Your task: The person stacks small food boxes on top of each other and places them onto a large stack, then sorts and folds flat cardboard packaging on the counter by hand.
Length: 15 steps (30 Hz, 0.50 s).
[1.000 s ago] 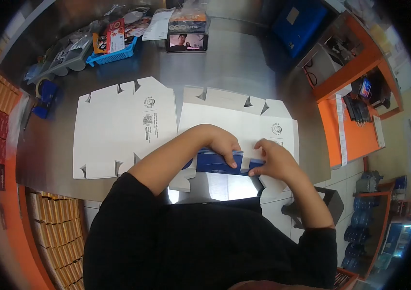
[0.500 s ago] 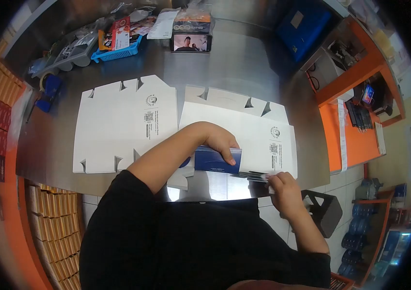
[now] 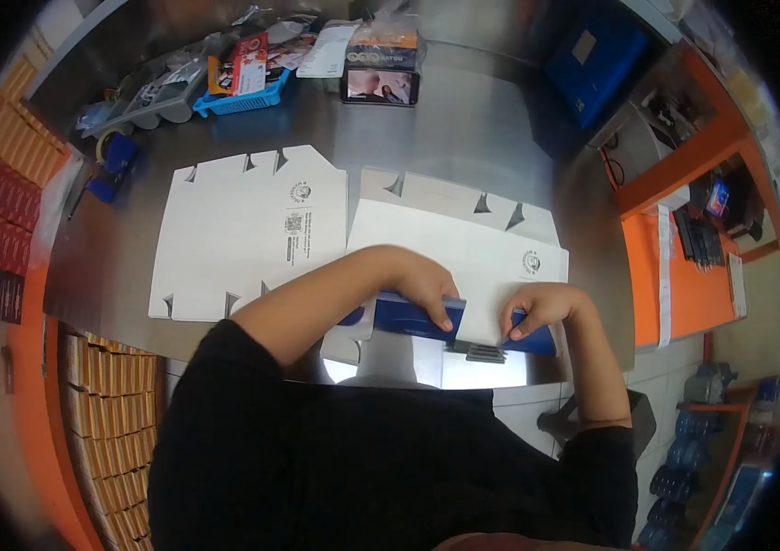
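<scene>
My left hand (image 3: 428, 292) is closed on a stack of blue cards (image 3: 408, 319), its thumb pressed over their front face. My right hand (image 3: 546, 308) pinches another blue card (image 3: 537, 341) at its left end, low over the front of a white cardboard sheet (image 3: 463, 241). Between the two hands, several thin dark-and-light edges (image 3: 480, 352) stick out at the table's front edge. A second white sheet (image 3: 252, 234), with a black logo, a printed code and notched edges, lies flat to the left, partly under my left forearm.
A phone (image 3: 379, 86) showing a video leans against a package at the back. Beside it stand a blue basket (image 3: 243, 99) and a grey tray (image 3: 169, 106). A tape dispenser (image 3: 114, 165) is at the left, a blue folder (image 3: 587, 69) at the back right.
My right hand has moved up from the front edge onto the right white sheet, and a blue card now shows at its fingers. My left hand keeps its hold on the stack. The view has shifted slightly.
</scene>
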Motion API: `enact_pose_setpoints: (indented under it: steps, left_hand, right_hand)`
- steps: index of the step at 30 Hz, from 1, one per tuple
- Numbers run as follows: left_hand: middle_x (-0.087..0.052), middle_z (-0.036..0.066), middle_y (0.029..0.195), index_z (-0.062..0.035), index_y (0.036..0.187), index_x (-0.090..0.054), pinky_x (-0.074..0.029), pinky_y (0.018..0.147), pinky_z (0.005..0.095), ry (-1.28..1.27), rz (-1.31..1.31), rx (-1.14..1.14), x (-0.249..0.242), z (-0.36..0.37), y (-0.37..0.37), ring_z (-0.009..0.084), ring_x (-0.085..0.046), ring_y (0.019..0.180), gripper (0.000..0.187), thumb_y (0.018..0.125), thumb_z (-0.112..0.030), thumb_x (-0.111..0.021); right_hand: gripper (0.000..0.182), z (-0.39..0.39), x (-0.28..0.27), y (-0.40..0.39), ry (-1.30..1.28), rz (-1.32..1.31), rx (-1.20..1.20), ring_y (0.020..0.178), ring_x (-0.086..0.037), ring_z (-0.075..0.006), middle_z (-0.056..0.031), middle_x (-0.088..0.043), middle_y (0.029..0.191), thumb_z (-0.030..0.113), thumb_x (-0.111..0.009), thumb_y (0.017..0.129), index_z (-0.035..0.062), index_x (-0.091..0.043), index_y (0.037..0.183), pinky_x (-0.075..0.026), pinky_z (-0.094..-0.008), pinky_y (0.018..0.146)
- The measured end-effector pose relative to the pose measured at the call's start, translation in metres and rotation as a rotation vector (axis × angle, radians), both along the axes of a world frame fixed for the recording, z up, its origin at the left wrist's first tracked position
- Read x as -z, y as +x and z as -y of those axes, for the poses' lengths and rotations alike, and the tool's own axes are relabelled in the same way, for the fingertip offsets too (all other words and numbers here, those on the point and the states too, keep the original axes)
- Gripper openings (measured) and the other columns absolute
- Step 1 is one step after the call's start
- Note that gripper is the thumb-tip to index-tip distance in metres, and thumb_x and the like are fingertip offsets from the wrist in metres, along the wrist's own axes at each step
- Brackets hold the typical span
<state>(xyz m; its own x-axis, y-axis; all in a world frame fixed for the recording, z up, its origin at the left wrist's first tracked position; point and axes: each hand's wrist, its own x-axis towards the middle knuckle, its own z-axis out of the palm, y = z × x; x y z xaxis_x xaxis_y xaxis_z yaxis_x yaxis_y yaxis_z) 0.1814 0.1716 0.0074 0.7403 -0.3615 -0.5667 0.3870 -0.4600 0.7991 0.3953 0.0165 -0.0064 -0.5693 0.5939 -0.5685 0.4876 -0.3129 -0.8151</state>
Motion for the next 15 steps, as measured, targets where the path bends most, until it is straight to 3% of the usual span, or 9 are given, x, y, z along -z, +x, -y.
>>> enact_pose_setpoints:
  steps: [1, 4, 6, 8, 9, 11, 12, 14, 15]
  left_hand:
    - [-0.066, 0.013, 0.092, -0.0031, 0.106, -0.061, -0.047, 0.074, 0.0338, 0.138, 0.057, -0.030, -0.009, 0.006, -0.008, 0.0224, -0.062, 0.084, 0.045, 0.075, -0.035, -0.068]
    - [-0.065, 0.014, 0.097, -0.0044, 0.110, -0.060, -0.047, 0.077, 0.0357, 0.089, 0.200, -0.096, -0.023, 0.006, -0.051, 0.0245, -0.062, 0.089, 0.049, 0.076, -0.039, -0.067]
    - [-0.063, 0.016, 0.105, -0.0064, 0.114, -0.058, -0.045, 0.084, 0.0376, 0.245, 0.126, -0.174, -0.049, 0.004, -0.085, 0.0281, -0.060, 0.097, 0.054, 0.073, -0.040, -0.069]
    - [-0.058, 0.014, 0.117, -0.0068, 0.116, -0.057, -0.040, 0.093, 0.0373, 0.525, 0.136, -0.205, -0.075, 0.004, -0.114, 0.0307, -0.054, 0.107, 0.060, 0.068, -0.037, -0.073]
    - [-0.058, 0.014, 0.117, -0.0068, 0.116, -0.057, -0.040, 0.093, 0.0373, 0.528, 0.127, -0.196, -0.076, 0.005, -0.129, 0.0307, -0.054, 0.107, 0.060, 0.068, -0.037, -0.073]
    - [-0.054, 0.013, 0.121, -0.0076, 0.116, -0.057, -0.037, 0.096, 0.0370, 0.738, 0.448, -0.290, -0.072, 0.014, -0.151, 0.0303, -0.050, 0.112, 0.061, 0.063, -0.032, -0.077]
    - [-0.054, 0.013, 0.121, -0.0076, 0.116, -0.057, -0.037, 0.096, 0.0370, 0.730, 0.446, -0.284, -0.070, 0.023, -0.153, 0.0303, -0.050, 0.112, 0.061, 0.063, -0.032, -0.077]
    - [-0.055, 0.011, 0.117, -0.0082, 0.115, -0.058, -0.036, 0.095, 0.0372, 1.041, 0.526, -0.263, -0.068, 0.037, -0.156, 0.0275, -0.049, 0.110, 0.059, 0.061, -0.023, -0.077]
    - [-0.055, 0.011, 0.117, -0.0082, 0.115, -0.058, -0.036, 0.095, 0.0372, 1.039, 0.529, -0.263, -0.065, 0.039, -0.157, 0.0275, -0.049, 0.110, 0.059, 0.061, -0.023, -0.077]
  right_hand:
    - [0.014, -0.002, -0.002, 0.001, -0.011, -0.018, -0.033, 0.081, -0.056, -0.0126, -0.0052, -0.064, 0.087, 0.005, -0.067, 0.077, -0.0018, -0.064, 0.089, -0.044, -0.0256, 0.075]
    - [0.015, -0.001, 0.004, 0.006, 0.029, -0.104, -0.030, 0.082, -0.056, -0.0128, -0.0052, -0.064, 0.086, 0.006, -0.068, 0.077, -0.0009, -0.064, 0.089, -0.044, -0.0255, 0.076]
    - [0.015, 0.000, 0.007, 0.010, 0.026, -0.139, -0.001, 0.080, -0.057, -0.0131, -0.0052, -0.064, 0.085, 0.008, -0.068, 0.076, -0.0010, -0.065, 0.088, -0.044, -0.0254, 0.075]
    - [0.013, -0.001, 0.008, 0.011, 0.132, -0.187, -0.037, 0.077, -0.056, -0.0120, -0.0031, -0.063, 0.082, 0.007, -0.068, 0.075, 0.0010, -0.064, 0.087, -0.045, -0.0255, 0.073]
    - [0.013, -0.001, 0.011, 0.012, 0.135, -0.198, -0.031, 0.077, -0.056, -0.0120, -0.0031, -0.063, 0.082, 0.007, -0.068, 0.075, 0.0010, -0.064, 0.087, -0.045, -0.0255, 0.073]
    - [0.015, -0.001, 0.015, 0.017, 0.147, -0.245, -0.034, 0.078, -0.059, -0.0146, -0.0058, -0.066, 0.083, 0.009, -0.069, 0.076, -0.0007, -0.066, 0.087, -0.045, -0.0254, 0.075]
    - [0.015, -0.001, 0.015, 0.018, 0.141, -0.249, -0.027, 0.078, -0.059, -0.0146, -0.0058, -0.066, 0.083, 0.009, -0.069, 0.076, -0.0007, -0.066, 0.087, -0.045, -0.0254, 0.075]
    - [0.015, 0.000, 0.015, 0.018, 0.118, -0.230, -0.009, 0.080, -0.060, -0.0154, -0.0070, -0.066, 0.085, 0.007, -0.069, 0.076, -0.0008, -0.066, 0.088, -0.045, -0.0258, 0.075]
    - [0.015, 0.001, 0.014, 0.017, 0.117, -0.228, -0.006, 0.080, -0.060, -0.0154, -0.0070, -0.066, 0.085, 0.007, -0.069, 0.076, -0.0008, -0.066, 0.088, -0.045, -0.0258, 0.075]
